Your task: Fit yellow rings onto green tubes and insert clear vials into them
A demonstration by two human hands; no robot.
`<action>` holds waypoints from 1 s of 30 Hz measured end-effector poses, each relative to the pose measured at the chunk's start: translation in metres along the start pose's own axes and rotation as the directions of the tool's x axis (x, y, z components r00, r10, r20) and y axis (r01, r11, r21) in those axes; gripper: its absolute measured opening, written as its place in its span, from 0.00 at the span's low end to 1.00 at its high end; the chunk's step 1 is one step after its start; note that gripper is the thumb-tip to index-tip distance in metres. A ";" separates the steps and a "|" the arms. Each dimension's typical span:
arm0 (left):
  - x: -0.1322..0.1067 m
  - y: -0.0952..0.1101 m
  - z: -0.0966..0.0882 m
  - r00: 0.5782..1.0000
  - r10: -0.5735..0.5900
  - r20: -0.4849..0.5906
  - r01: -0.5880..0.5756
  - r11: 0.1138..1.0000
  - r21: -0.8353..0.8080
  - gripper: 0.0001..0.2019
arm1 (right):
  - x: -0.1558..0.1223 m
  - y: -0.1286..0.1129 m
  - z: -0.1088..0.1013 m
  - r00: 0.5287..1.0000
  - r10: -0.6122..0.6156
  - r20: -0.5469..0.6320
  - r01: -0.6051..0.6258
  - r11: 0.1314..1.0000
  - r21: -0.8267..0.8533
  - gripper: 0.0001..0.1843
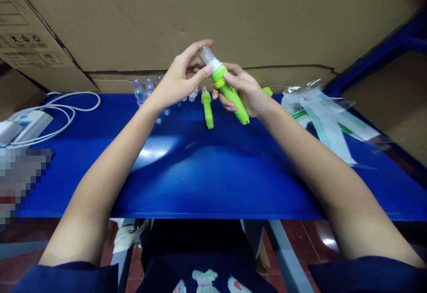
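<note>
A bright green handle (pixel 235 102) with a ribbed, yellow-ringed neck sits in my right hand (pixel 245 86), fingers wrapped round it. It tilts up to the left and ends in a white collar (pixel 216 65) and a clear ribbed cap (pixel 207 54). My left hand (pixel 187 73) has its thumb against the collar and the base of the cap, with the index finger stretched over the top; its other fingers are partly hidden behind. Just below the hands, a second green handle (pixel 207 110) lies on the blue table. Small white pieces (pixel 193 94) stand beside it.
Several clear caps (pixel 139 90) stand at the back left of the blue table (pixel 200 182). A white power strip (pixel 31 126) with a looped cable is at the far left. Plastic-wrapped packets (pixel 327 124) lie at the right, near a green piece (pixel 267 91). Cardboard (pixel 213 22) walls the back.
</note>
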State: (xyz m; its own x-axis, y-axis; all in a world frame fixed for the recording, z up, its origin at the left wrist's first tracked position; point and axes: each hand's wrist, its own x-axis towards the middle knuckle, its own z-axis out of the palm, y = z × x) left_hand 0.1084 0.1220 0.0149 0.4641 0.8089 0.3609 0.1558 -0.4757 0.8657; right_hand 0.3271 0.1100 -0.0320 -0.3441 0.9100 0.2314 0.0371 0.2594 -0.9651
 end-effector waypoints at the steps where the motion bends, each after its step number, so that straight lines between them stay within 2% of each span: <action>1: 0.000 -0.001 0.001 1.000 -0.008 0.012 0.008 1.000 -0.013 0.29 | 0.001 0.002 0.000 1.000 -0.006 -0.012 0.006 1.000 -0.016 0.36; 8: 0.003 -0.020 0.002 0.996 -0.036 0.077 0.038 0.999 -0.031 0.34 | 0.005 0.010 0.018 0.996 -0.080 -0.050 0.075 0.992 -0.101 0.40; 15: 0.008 -0.033 -0.003 0.994 -0.104 0.040 0.107 0.992 -0.061 0.24 | 0.009 0.025 0.025 0.983 -0.156 -0.098 0.131 0.965 -0.228 0.44; 19: 0.007 -0.035 -0.003 0.990 -0.134 0.041 0.137 0.988 -0.073 0.23 | 0.010 0.030 0.025 0.977 -0.184 -0.108 0.146 0.947 -0.286 0.44; 25: 0.007 -0.034 -0.004 0.992 -0.112 0.051 0.115 0.992 -0.055 0.24 | 0.010 0.034 0.025 0.969 -0.203 -0.143 0.155 0.945 -0.286 0.40; 30: 0.006 -0.033 -0.003 0.995 -0.094 0.045 0.095 0.995 -0.030 0.25 | 0.010 0.035 0.025 0.969 -0.204 -0.139 0.159 0.948 -0.277 0.40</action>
State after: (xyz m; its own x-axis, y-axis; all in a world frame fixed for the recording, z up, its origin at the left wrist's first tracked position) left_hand 0.1032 0.1437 -0.0100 0.4863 0.8336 0.2619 0.1733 -0.3858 0.9061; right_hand 0.3015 0.1205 -0.0661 -0.2105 0.8741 0.4378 0.2403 0.4804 -0.8435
